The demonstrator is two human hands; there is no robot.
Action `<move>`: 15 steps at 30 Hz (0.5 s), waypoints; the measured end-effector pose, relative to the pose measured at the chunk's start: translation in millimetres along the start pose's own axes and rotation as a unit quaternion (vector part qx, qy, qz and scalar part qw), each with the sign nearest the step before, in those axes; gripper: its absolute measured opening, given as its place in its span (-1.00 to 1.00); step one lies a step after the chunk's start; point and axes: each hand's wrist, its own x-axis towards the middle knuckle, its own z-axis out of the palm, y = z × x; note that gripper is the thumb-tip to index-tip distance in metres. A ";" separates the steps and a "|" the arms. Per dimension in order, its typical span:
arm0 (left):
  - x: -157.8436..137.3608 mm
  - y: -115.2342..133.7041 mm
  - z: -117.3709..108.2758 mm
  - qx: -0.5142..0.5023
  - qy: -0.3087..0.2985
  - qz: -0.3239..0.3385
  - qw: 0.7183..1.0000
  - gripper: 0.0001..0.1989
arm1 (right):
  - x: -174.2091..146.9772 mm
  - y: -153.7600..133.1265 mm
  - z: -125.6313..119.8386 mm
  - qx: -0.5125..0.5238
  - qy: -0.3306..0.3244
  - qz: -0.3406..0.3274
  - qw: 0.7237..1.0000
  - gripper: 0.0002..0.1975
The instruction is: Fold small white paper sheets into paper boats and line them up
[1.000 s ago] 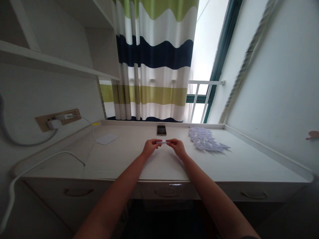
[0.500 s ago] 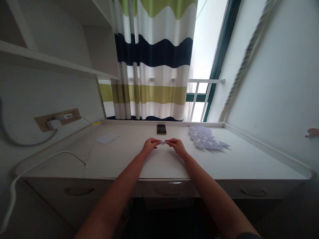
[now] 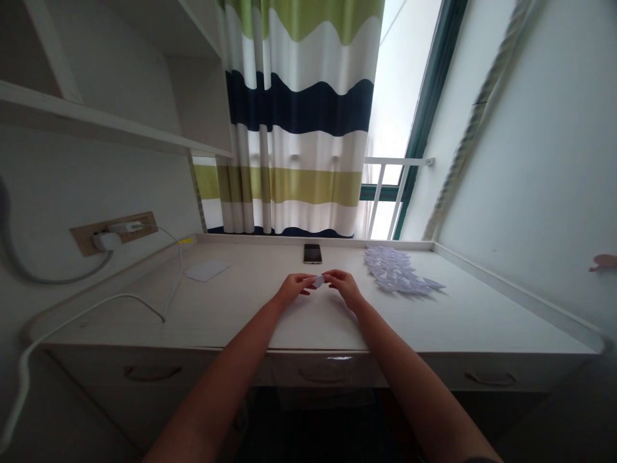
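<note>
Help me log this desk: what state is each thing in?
Left hand, pinching the paper
Right hand, pinching the paper
Paper, held between both hands
Phone, lying flat, screen dark
Pile, folded pieces, heaped
Sheet, lying flat
Plugs, in the socket
Curtain, partly drawn
Drawers, shut

You have turned the small paper [image 3: 319,281] between your left hand [image 3: 292,288] and right hand [image 3: 343,285]: a thin strip a second ago, it now seems to show a broader, tilted face. Finer detail is blurred.
</note>
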 end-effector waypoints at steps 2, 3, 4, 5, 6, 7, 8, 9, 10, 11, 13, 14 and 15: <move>-0.4 -0.9 0.3 0.016 -0.013 0.009 1.000 -0.64 | -0.1 0.7 1.1 -0.001 -0.001 -0.001 1.000 -0.78; 0.0 -1.9 0.2 0.024 -0.015 0.013 1.000 -0.65 | -0.1 1.3 1.6 -0.005 -0.002 -0.003 1.000 -0.79; 0.5 -3.2 -0.1 0.030 -0.016 0.016 0.999 -0.66 | 0.0 1.8 2.0 -0.011 -0.004 -0.005 1.000 -0.79; 1.3 -4.5 -0.5 0.035 -0.019 0.018 0.999 -0.67 | 0.2 2.4 2.3 -0.020 -0.008 -0.008 1.000 -0.79; 2.1 -5.8 -0.9 0.039 -0.021 0.019 0.999 -0.68 | 0.5 3.0 2.4 -0.032 -0.014 -0.012 0.999 -0.80; 2.7 -6.9 -1.4 0.042 -0.024 0.019 0.999 -0.69 | 0.9 3.7 2.3 -0.045 -0.018 -0.016 0.999 -0.80; 3.2 -7.8 -1.8 0.045 -0.027 0.019 0.998 -0.69 | 1.4 4.4 2.2 -0.060 -0.021 -0.021 0.998 -0.81; 3.4 -8.2 -2.0 0.048 -0.030 0.019 0.998 -0.70 | 1.9 5.1 1.9 -0.077 -0.023 -0.025 0.996 -0.81; 3.3 -8.4 -2.2 0.052 -0.033 0.020 0.998 -0.71 | 2.4 5.8 1.6 -0.093 -0.025 -0.028 0.995 -0.82; 3.0 -8.2 -2.2 0.057 -0.034 0.021 0.998 -0.71 | 2.8 6.4 1.4 -0.108 -0.026 -0.032 0.993 -0.83; 1.9 -7.1 -1.9 0.069 -0.038 0.027 0.997 -0.72 | 3.3 7.2 1.0 -0.127 -0.030 -0.043 0.990 -0.85; 1.3 -6.4 -1.6 0.076 -0.039 0.029 0.996 -0.73 | 3.3 7.3 0.9 -0.130 -0.033 -0.052 0.990 -0.86; 0.7 -5.8 -1.3 0.084 -0.040 0.032 0.995 -0.73 | 3.1 7.3 0.9 -0.130 -0.037 -0.061 0.989 -0.87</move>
